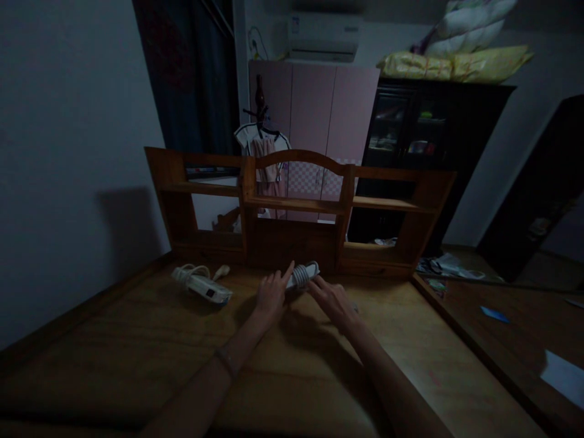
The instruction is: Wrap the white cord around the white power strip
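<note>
In the head view, a white power strip [314, 269] with its grey-white cord [301, 276] wound in several turns around its middle is held just over the wooden desktop. My left hand [271, 293] closes on its left end, with the index finger stretched along the strip. My right hand [335, 299] grips near the right end, its fingertips at the coiled cord. Parts of the strip are hidden behind my fingers. To the left lies a second power strip [205, 289], its cord looped at one end and its plug [221, 272] beside it.
The wooden desktop [150, 340] meets a wall at the left. Along its back stands a low wooden shelf [292, 205] with open compartments. Beyond are a pink wardrobe [310, 109], a clothes stand with a shirt, and a dark cabinet [456, 128]. Papers [563, 374] lie at the right.
</note>
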A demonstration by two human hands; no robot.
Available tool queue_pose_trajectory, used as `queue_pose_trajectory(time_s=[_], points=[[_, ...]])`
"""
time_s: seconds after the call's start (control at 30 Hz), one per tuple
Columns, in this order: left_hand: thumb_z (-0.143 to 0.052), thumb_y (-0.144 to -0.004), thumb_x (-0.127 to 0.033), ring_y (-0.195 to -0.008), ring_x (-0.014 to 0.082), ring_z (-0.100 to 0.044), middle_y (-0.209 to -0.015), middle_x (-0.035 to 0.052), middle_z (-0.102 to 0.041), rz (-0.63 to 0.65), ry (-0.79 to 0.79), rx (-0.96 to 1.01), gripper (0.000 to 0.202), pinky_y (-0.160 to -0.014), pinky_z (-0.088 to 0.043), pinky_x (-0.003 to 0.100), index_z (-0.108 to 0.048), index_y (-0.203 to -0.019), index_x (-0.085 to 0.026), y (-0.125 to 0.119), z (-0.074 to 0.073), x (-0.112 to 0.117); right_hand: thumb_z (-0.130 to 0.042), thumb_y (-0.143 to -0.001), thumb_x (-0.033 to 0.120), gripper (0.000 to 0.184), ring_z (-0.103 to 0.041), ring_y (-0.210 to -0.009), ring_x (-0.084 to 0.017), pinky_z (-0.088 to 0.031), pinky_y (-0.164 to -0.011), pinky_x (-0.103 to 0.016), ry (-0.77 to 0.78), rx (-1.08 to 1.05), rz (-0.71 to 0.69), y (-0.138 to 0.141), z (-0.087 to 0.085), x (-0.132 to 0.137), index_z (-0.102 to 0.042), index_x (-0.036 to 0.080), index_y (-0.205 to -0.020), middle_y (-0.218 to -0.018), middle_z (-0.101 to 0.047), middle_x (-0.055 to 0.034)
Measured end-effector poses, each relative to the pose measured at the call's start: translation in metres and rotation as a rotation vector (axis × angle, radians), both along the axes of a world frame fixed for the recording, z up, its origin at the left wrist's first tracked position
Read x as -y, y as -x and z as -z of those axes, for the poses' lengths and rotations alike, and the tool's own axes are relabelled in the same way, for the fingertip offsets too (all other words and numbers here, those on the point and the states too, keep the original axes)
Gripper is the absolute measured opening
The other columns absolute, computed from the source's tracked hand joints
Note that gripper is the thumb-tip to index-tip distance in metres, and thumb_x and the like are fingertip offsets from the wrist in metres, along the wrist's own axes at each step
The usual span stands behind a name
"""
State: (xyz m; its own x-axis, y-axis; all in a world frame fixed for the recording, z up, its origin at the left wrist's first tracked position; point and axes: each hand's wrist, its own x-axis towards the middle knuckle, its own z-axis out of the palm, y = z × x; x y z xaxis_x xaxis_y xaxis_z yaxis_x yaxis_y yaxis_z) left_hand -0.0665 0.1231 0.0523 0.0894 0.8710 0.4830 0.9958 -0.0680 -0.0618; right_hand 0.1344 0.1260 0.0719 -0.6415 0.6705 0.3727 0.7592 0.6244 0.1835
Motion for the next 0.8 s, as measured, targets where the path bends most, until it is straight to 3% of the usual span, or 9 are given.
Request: queue_pose_trajectory(time_s=[0.2, 0.4, 0.53, 0.67, 0.8], points=[[-0.053, -0.073, 0.000, -0.091, 0.0188, -0.056, -0.100, 0.0051, -0.057, -0.054, 0.035, 0.060, 0.095, -0.078, -0.039, 0.029, -0.003, -0.147, -0.035, 0.000, 0.000, -0.001, -0.038, -0.088, 0.008, 0.032, -0.060, -0.076, -0.014, -0.037, -0.061, -0.023, 0.111, -0.033, 0.223, -0.017, 0.004, -0.018, -0.054, 0.021, -0.112, -0.104, -0.058, -0.0066], [-0.052, -0.073, -0.004, -0.091, 0.0208, -0.056, -0.101, 0.0063, -0.057, -0.078, 0.001, 0.134, 0.096, -0.076, -0.041, 0.029, 0.003, -0.147, -0.032, 0.000, -0.001, 0.001, -0.042, -0.087, 0.009, 0.044, -0.058, -0.097, -0.019, -0.039, -0.076, -0.026, 0.112, -0.096, 0.258, -0.035, 0.021, -0.026, -0.041, 0.018, -0.130, -0.116, -0.057, -0.0126], [-0.053, -0.076, -0.011, -0.093, 0.0243, -0.058, -0.108, 0.0081, -0.056, -0.161, -0.020, 0.209, 0.094, -0.073, -0.044, 0.032, 0.006, -0.147, -0.033, 0.006, -0.004, 0.002, -0.039, -0.089, 0.011, 0.048, -0.058, -0.096, -0.020, -0.040, -0.077, -0.027, 0.136, -0.111, 0.257, -0.036, 0.027, -0.028, -0.034, 0.015, -0.136, -0.117, -0.058, -0.0137], [-0.053, -0.083, -0.025, -0.089, 0.0259, -0.062, -0.110, 0.0123, -0.059, -0.206, -0.065, 0.306, 0.088, -0.072, -0.045, 0.033, 0.007, -0.147, -0.024, 0.008, -0.006, -0.002, -0.036, -0.090, 0.011, 0.042, -0.057, -0.100, -0.020, -0.040, -0.078, -0.027, 0.108, -0.119, 0.277, -0.030, 0.023, -0.026, -0.036, 0.011, -0.132, -0.119, -0.056, -0.0157], [-0.050, -0.086, -0.039, -0.087, 0.0274, -0.065, -0.112, 0.0148, -0.062, -0.227, -0.126, 0.368, 0.083, -0.068, -0.046, 0.033, 0.003, -0.147, -0.019, 0.011, -0.004, -0.008, -0.036, -0.093, 0.017, 0.033, -0.060, -0.089, -0.019, -0.038, -0.069, -0.025, 0.067, -0.180, 0.276, -0.020, 0.009, -0.015, -0.042, 0.018, -0.125, -0.109, -0.061, -0.0104]])
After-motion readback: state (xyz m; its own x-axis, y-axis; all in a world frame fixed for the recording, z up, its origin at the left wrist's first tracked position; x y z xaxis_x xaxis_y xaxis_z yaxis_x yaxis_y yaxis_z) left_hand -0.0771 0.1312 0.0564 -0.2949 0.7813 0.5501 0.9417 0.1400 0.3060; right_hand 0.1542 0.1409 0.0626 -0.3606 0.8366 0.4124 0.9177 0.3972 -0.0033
